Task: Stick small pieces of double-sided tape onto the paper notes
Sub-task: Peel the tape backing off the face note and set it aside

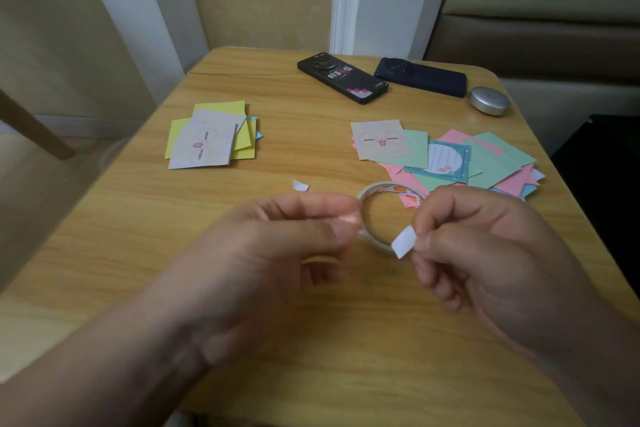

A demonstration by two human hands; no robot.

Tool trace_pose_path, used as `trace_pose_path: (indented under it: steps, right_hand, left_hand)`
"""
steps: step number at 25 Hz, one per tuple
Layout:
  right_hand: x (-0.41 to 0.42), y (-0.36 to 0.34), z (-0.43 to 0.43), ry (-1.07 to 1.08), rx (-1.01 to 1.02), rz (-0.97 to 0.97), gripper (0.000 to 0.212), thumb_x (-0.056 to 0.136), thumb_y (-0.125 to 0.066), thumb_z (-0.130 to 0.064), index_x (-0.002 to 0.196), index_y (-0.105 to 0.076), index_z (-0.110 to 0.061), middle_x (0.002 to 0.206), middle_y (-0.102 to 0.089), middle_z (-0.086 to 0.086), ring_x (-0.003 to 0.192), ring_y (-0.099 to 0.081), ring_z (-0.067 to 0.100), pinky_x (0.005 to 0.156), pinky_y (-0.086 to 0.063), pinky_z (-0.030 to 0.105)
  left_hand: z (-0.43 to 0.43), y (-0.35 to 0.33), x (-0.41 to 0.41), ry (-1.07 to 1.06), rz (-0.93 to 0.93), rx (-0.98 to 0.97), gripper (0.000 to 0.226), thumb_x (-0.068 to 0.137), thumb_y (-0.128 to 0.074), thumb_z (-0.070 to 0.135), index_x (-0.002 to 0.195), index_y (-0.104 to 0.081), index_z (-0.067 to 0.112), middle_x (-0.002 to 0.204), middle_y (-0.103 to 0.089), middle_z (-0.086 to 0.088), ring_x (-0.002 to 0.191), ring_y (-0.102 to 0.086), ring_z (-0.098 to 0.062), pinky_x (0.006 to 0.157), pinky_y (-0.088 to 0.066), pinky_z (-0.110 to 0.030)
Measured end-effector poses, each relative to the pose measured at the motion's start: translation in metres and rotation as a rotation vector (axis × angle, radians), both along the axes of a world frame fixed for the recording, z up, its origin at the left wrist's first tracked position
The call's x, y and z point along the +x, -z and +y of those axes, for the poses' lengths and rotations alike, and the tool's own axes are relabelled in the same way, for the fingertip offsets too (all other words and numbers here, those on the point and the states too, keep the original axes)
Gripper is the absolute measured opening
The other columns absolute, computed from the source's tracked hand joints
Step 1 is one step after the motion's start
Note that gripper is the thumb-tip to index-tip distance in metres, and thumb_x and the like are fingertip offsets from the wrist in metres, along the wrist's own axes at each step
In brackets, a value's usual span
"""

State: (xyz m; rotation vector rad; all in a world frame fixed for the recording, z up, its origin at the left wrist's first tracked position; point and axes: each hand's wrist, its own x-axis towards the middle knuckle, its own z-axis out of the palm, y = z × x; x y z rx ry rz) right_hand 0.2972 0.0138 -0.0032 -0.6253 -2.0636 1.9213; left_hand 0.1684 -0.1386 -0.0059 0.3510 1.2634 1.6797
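My right hand pinches a small white piece of double-sided tape between thumb and forefinger, just above the table. My left hand is blurred; its thumb and forefinger pinch the left rim of the tape roll, which stands tilted between the two hands. One stack of paper notes, yellow ones with a cartoon-face note on top, lies at the back left. A looser spread of pink, green and blue notes lies at the back right, behind the roll.
A torn white scrap lies on the wooden table behind my left hand. Two dark phones and a round silver case sit along the far edge. Walls and a sofa stand beyond.
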Motion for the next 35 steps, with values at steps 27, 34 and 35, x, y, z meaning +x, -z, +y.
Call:
trace_pose_path:
  steps: [27,34,35]
  right_hand:
    - [-0.109,0.000,0.067,0.235,0.991,-0.490,0.027,0.088,-0.070,-0.029,0.114,-0.069,-0.024,0.107,-0.067,-0.008,0.099,-0.061,0.013,0.082,-0.050,0.029]
    - [-0.132,0.005,0.095,0.115,0.955,-0.715,0.089,0.062,-0.074,-0.068,0.138,-0.048,-0.031,0.135,-0.056,-0.001,0.125,-0.051,0.025,0.102,-0.046,0.048]
    - [-0.135,0.006,0.095,0.111,0.941,-0.696,0.091,0.058,-0.077,-0.067,0.137,-0.048,-0.034,0.134,-0.056,-0.002,0.125,-0.051,0.024,0.102,-0.046,0.048]
  left_hand:
    - [-0.007,-0.011,-0.053,-0.259,0.164,-0.180,0.013,0.087,-0.069,0.005,0.096,-0.078,0.009,0.091,-0.078,-0.007,0.077,-0.066,-0.022,0.067,-0.055,-0.032]
    - [-0.001,-0.010,-0.051,-0.189,0.023,-0.148,0.041,0.099,-0.051,0.036,0.095,-0.073,0.002,0.081,-0.071,-0.009,0.064,-0.058,-0.021,0.064,-0.046,-0.034]
    - [-0.001,-0.010,-0.051,-0.191,0.025,-0.154,0.041,0.099,-0.051,0.035,0.094,-0.073,0.002,0.080,-0.070,-0.009,0.063,-0.058,-0.021,0.063,-0.046,-0.033]
